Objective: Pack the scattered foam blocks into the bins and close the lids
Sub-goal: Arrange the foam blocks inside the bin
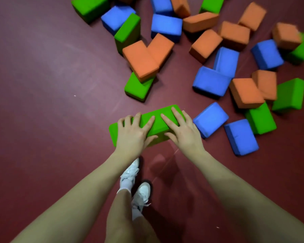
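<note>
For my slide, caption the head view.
Both hands, left hand and right hand, hold a green foam block above the floor.

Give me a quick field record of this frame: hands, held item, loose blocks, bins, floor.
left hand: fingers spread over the top, thumb on the near side of the held green block
right hand: same hold on the right half
held green block: long, gripped by both hands, seems lifted off the floor
loose blocks: green, blue and orange, scattered ahead and to the right, e.g. blue block beside the right hand
bins: none in view
floor: dark red
</note>
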A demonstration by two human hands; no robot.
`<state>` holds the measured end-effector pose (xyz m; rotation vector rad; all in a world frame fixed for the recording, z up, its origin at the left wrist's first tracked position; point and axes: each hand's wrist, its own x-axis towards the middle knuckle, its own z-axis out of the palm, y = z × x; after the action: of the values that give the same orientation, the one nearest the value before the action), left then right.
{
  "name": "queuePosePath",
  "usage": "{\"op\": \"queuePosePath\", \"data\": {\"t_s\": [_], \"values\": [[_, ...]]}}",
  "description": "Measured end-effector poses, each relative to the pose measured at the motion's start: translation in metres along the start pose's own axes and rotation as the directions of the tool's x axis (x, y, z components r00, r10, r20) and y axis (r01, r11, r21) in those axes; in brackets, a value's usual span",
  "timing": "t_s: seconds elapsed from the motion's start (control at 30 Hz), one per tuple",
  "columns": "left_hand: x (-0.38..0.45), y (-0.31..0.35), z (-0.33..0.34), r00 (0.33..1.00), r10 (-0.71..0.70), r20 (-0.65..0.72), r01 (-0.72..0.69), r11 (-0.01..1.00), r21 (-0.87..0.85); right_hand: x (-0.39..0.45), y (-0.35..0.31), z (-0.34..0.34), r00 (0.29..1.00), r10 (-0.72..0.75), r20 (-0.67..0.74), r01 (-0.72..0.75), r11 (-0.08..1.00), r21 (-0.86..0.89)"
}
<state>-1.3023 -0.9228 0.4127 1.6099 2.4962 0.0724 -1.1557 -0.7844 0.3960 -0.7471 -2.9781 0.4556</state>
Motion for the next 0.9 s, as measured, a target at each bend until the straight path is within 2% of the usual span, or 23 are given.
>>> {"op": "queuePosePath", "data": {"t_s": [0.23, 0.4, 0.47, 0.57, 0.67, 0.8, 0.9], "values": [[0.097, 0.047, -0.014, 0.998, 0.044, -0.036, -0.045, 0.999, -0.016, 0.039, 0.079, -0.044, 0.991, 0.131, -0.018, -0.130, 0.991, 0.019], [0.171, 0.068, -0.006, 0.999, 0.041, -0.028, -0.042, 0.998, -0.040, 0.076, 0.132, -0.053, 0.977, 0.210, -0.029, -0.210, 0.978, -0.002], [0.199, 0.078, 0.001, 0.999, 0.041, -0.015, -0.042, 0.998, -0.051, 0.090, 0.155, -0.049, 0.955, 0.293, -0.040, -0.292, 0.956, 0.024], [0.235, 0.097, 0.018, 0.998, 0.056, 0.031, -0.053, 0.996, -0.069, 0.095, 0.193, -0.037, 0.908, 0.414, -0.061, -0.408, 0.908, 0.094], [0.262, 0.119, 0.049, 0.997, 0.053, 0.062, -0.050, 0.997, -0.060, 0.091, 0.233, -0.016, 0.884, 0.467, -0.013, -0.462, 0.878, 0.127], [0.293, 0.159, 0.096, 0.954, -0.025, 0.297, 0.023, 1.000, 0.011, 0.077, 0.289, 0.029, 0.866, 0.498, 0.042, -0.498, 0.853, 0.154], [0.307, 0.187, 0.152, 0.955, -0.080, 0.287, 0.077, 0.997, 0.020, 0.056, 0.338, 0.072, 0.831, 0.547, 0.102, -0.557, 0.817, 0.152]]}}
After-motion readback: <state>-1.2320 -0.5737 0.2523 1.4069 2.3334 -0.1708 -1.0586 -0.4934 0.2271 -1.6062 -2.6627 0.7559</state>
